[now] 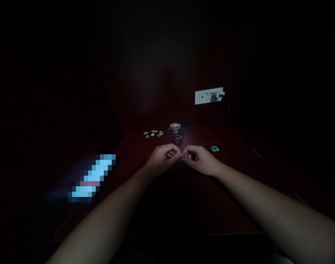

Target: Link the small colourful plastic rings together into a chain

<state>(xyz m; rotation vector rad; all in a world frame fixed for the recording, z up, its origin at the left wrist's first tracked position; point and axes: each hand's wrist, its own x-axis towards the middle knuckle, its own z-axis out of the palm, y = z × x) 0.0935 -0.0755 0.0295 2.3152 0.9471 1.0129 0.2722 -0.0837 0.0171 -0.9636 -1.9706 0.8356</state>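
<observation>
Dark reddish tabletop (211,212) below, left fingers (174,158) pinch a bluish bit (179,151), right fingers (188,160) together alongside.

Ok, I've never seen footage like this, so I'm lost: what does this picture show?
No machine here: a camera worn on a person's head looks forward and down at their bare left hand and right hand. On the dark reddish surface stands a lidded clear jar, with small colourful loops to its left and green loops to the right. The left hand appears to pinch a small pale-blue item, too tiny to identify; whether the right hand grips it too is unclear.
</observation>
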